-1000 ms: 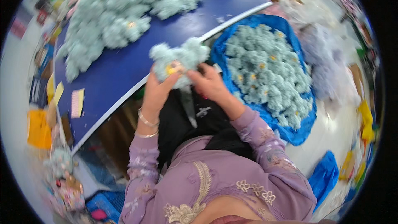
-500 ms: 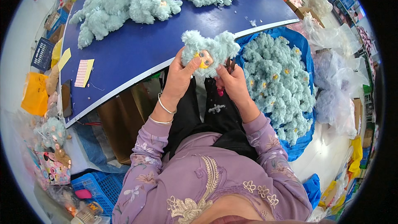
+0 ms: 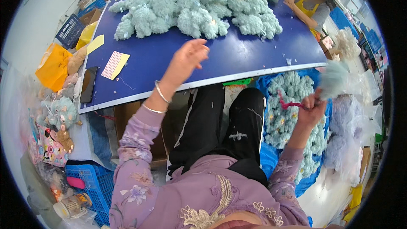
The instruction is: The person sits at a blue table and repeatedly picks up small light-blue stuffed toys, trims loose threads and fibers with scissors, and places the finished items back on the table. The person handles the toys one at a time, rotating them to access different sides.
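My left hand hovers over the near part of the blue table, fingers loosely bent and apart, holding nothing. Out to the right, above a blue-lined bin of fluffy pale blue plush pieces, is my right hand. It is closed round what look like scissors, whose pink-red handle sticks out to the left. At its fingertips is a pale blue plush toy, smeared by motion; whether the fingers still grip it I cannot tell.
A large heap of pale blue plush pieces covers the far table. A co-worker sits at the far right corner. Sticker sheets and a phone lie at the left. Blue crates and plastic bags flank me.
My left hand has let go of the plush toy and moved up over the table. My right hand has swung right, over the bin, with the scissors; the toy has gone that way too.
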Action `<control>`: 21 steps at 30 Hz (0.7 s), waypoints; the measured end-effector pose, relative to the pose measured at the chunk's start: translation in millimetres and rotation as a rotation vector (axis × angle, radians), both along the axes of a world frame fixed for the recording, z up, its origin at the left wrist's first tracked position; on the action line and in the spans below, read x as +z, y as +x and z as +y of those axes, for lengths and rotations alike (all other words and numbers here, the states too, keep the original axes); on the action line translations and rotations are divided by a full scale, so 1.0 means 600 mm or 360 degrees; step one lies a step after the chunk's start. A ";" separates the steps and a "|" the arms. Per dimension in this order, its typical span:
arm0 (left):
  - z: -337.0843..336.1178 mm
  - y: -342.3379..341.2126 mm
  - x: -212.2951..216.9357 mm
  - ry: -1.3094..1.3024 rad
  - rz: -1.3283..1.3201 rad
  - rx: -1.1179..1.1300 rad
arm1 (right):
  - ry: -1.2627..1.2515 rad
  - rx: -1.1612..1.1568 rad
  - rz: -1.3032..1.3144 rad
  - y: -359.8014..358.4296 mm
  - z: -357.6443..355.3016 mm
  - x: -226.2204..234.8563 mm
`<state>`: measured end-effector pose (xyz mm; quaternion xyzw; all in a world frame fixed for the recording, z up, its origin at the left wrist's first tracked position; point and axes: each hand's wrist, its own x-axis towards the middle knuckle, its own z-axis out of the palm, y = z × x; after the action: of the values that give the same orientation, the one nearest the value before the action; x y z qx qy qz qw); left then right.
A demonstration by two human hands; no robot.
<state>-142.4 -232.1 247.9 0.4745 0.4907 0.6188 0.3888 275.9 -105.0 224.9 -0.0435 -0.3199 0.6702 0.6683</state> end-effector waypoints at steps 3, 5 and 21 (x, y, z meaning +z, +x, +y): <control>0.016 -0.097 0.019 -0.0039 0.0086 0.0178 | -0.0338 -0.0175 -0.0417 -0.052 -0.007 0.040; 0.044 -0.140 0.032 -0.0020 0.0081 0.0246 | -0.0564 -0.0065 -0.0888 -0.094 0.012 0.012; 0.565 -0.515 0.131 0.0298 0.1071 0.0010 | 0.0514 -0.0487 -0.1989 -0.292 0.136 -0.041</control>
<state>-451.3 107.2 326.6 0.6840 0.5340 0.4712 0.1581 100.6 -23.4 200.2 -0.3682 -0.7339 0.3602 0.4428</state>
